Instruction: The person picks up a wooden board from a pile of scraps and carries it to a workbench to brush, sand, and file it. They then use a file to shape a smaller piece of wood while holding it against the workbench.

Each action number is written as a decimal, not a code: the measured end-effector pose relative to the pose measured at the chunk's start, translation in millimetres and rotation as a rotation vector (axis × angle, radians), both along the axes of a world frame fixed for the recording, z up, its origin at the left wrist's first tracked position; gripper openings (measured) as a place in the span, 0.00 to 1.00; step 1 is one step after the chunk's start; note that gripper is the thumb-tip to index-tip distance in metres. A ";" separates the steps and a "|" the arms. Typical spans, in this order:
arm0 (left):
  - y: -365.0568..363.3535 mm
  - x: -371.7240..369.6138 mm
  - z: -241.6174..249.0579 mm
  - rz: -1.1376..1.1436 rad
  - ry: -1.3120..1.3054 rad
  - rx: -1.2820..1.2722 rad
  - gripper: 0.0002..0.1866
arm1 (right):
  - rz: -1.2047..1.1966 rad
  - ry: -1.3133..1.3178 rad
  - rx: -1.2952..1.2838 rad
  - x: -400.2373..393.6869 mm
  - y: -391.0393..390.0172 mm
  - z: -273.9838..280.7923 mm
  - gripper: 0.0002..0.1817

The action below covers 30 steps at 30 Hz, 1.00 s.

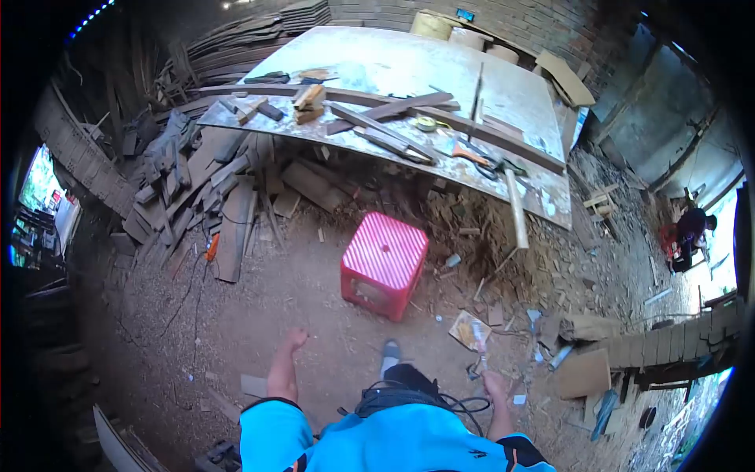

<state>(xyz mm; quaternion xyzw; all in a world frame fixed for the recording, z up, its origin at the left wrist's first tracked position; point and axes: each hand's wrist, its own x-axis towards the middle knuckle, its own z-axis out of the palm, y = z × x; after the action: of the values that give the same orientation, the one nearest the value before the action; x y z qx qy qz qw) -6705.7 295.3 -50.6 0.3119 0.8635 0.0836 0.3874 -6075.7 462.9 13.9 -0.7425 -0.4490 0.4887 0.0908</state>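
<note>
1 unclear item nr R hand

place: woodworking workshop | workbench | tape measure | stacked boards | offcut heap | chip-strewn floor

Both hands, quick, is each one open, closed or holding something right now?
Left hand: closed, nothing visible in it.
Right hand: seems curled near a slim object; grip cannot be told.

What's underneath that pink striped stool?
Under the pink stool, only a dim patch shows through a side opening; its seat and sides cover the rest.
</note>
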 end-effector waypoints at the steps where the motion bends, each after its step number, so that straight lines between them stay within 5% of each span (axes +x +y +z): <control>1: 20.9 -15.1 10.8 -0.063 -0.020 0.020 0.21 | 0.179 -0.005 -0.006 -36.6 11.2 4.7 0.15; 4: 97.8 1.9 89.3 -0.075 -0.216 0.188 0.15 | 0.620 -0.011 0.089 -136.4 66.8 -24.0 0.15; 5: 99.6 5.7 49.7 -0.045 -0.343 0.641 0.18 | 0.776 0.052 0.120 -174.4 96.3 -56.5 0.16; 6: 106.3 6.9 83.1 -0.274 -0.248 0.715 0.27 | 0.920 0.125 0.141 -215.2 115.8 -84.0 0.16; 9: 121.4 -12.3 159.5 -0.591 0.441 0.647 0.32 | 1.262 0.186 0.398 -397.1 138.8 20.2 0.16; 12: 134.4 -87.0 149.3 -0.660 0.463 0.628 0.30 | 1.448 0.505 0.436 -541.8 134.6 78.9 0.15; 13: 144.1 -119.0 144.7 -0.675 0.500 0.399 0.21 | 1.517 0.447 0.431 -583.0 139.1 85.8 0.15; 15: 134.9 -180.2 132.0 -0.678 0.408 0.364 0.15 | 1.636 0.333 0.382 -642.8 133.2 94.2 0.15; 17: 136.9 -259.3 111.2 -0.657 0.418 0.425 0.09 | 1.576 0.354 0.435 -679.8 139.7 97.3 0.15; 20: 150.4 -338.4 142.1 -0.713 0.415 0.407 0.09 | 1.411 0.523 0.498 -712.7 154.0 90.5 0.18; 24: 223.3 -417.7 219.2 -0.670 0.690 0.721 0.15 | 0.926 0.722 -0.125 -786.5 201.6 155.1 0.16; 26: 268.3 -445.2 264.6 -0.382 0.821 0.881 0.19 | 0.815 0.769 0.008 -832.6 243.4 188.8 0.17; 29: 316.4 -486.2 289.2 0.031 0.698 1.117 0.19 | 0.918 0.797 0.538 -919.3 338.7 194.3 0.17; 30: 325.1 -499.1 287.4 0.053 0.670 1.126 0.17 | 0.955 0.527 0.732 -951.2 363.5 217.6 0.18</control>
<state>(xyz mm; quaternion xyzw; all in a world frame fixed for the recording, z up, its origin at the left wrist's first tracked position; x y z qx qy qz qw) -7204.8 620.5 236.8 0.4549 0.7690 0.4308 -0.1273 -7026.9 826.4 231.5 -0.2382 -0.8291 0.4565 0.2175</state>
